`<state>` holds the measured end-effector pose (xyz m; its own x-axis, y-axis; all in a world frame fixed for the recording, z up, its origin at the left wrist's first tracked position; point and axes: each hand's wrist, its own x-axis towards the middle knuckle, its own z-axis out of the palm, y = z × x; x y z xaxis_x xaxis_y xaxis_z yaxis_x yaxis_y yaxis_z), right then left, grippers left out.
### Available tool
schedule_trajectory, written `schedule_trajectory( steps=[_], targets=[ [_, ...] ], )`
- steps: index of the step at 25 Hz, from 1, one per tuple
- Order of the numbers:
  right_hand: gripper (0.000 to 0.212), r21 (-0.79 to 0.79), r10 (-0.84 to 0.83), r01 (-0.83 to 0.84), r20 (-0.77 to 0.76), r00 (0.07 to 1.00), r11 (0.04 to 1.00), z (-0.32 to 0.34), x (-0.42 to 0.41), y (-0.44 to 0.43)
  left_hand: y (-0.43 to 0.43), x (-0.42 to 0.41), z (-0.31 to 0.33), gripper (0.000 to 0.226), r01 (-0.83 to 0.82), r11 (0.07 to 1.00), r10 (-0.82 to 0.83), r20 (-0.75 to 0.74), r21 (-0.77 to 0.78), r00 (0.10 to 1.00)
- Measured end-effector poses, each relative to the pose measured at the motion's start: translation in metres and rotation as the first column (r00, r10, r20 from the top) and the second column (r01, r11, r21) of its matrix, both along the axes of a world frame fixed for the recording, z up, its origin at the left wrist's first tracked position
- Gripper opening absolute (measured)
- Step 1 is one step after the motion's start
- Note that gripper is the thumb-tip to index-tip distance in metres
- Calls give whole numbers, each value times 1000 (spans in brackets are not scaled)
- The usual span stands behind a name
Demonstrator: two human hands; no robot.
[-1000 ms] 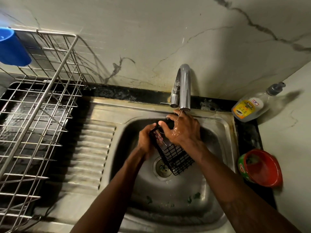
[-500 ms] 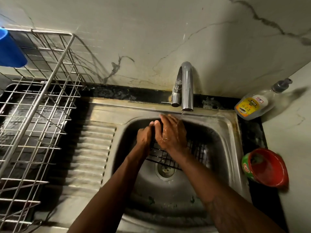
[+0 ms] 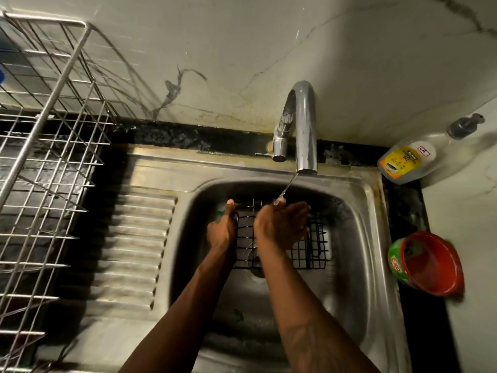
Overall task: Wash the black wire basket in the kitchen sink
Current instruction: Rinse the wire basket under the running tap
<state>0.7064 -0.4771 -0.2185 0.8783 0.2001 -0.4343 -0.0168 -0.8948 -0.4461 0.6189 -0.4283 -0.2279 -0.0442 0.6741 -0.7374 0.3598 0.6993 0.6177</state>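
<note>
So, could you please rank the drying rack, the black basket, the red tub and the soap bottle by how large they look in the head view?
1. Drying rack, though it is cut off at the frame edge.
2. Black basket, partly hidden by the hands.
3. Red tub and soap bottle: too alike to rank.

Hands (image 3: 221, 232) hold basket (image 3: 312, 249) under faucet (image 3: 305, 130).

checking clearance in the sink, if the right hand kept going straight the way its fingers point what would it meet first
The right hand points up and right across the black wire basket. It would probably meet the sink back-right wall first, below the faucet, though depth is unclear.
</note>
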Motion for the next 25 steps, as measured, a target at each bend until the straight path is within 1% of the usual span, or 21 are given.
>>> schedule_trajectory(
  steps=[1,2,3,4,5,6,7,8,9,10,11,12,13,14,16,18,19,20,22,23,25],
  targets=[
    [68,-42,-72,69,-68,995,997,2,16,1,1,-3,-1,64,-27,1000,27,-4,4,1000],
    [65,-86,-154,148,-65,986,985,-6,29,-9,1,-5,-2,60,-71,997,71,1,-18,997],
    [64,-129,-178,164,-107,978,978,-12,41,-11,3,-5,-3,64,-101,995,101,12,-23,995],
    [72,-100,-224,211,-153,962,972,-18,47,-12,5,-6,-3,73,-111,994,111,22,-18,994],
    [88,-84,-222,211,-142,965,974,-19,40,-6,8,-6,-1,82,-107,994,107,9,-13,994],
    [103,-53,-267,262,-159,950,964,-17,27,8,12,-7,3,89,-135,991,135,7,-15,991],
    [104,-44,-243,239,-154,958,970,-5,9,23,16,-7,-1,92,-130,991,130,0,-11,991],
    [96,-15,-185,185,-168,968,983,10,-8,41,21,-7,-4,89,-106,994,106,-10,6,994],
    [88,8,-114,118,-197,974,993,27,-25,54,25,-9,-5,80,-73,997,73,-19,0,997],
    [83,42,-47,56,-176,983,998,32,-40,57,26,-11,-7,71,-63,998,63,-2,-5,998],
    [82,66,5,6,-174,985,998,33,-44,52,27,-11,-6,68,-69,998,69,23,-2,997],
    [81,71,31,-22,-129,991,997,20,-38,42,28,-10,-8,73,-80,997,80,32,4,996],
    [82,37,24,-21,-82,996,999,12,-26,31,28,-10,-7,82,-87,996,87,16,0,996],
    [82,-40,-28,25,-73,997,999,4,-10,16,27,-9,-9,92,-114,993,114,-12,4,993],
    [77,-166,-153,134,-109,982,977,-10,30,-12,24,-6,-6,102,-123,992,123,-21,-4,992],
    [62,-214,-166,132,-150,975,968,-13,50,-24,27,-4,-7,104,-124,992,124,-54,0,991],
    [62,-230,-158,120,-154,975,966,-10,53,-19,31,-2,-9,107,-96,995,95,-83,-11,992],
    [69,-224,-133,91,-177,975,970,-8,48,-12,33,0,-8,108,-82,996,79,-98,-23,992],
    [91,-146,-106,74,-221,970,986,5,25,9,37,7,-2,97,-108,993,104,-74,-44,992],
    [96,-131,-36,6,-227,973,991,17,8,19,39,8,-5,83,-157,985,156,-21,-69,987],
    [97,-101,168,-189,-185,968,977,29,-20,21,39,6,-9,51,-261,951,285,144,-164,948]
  ],
)
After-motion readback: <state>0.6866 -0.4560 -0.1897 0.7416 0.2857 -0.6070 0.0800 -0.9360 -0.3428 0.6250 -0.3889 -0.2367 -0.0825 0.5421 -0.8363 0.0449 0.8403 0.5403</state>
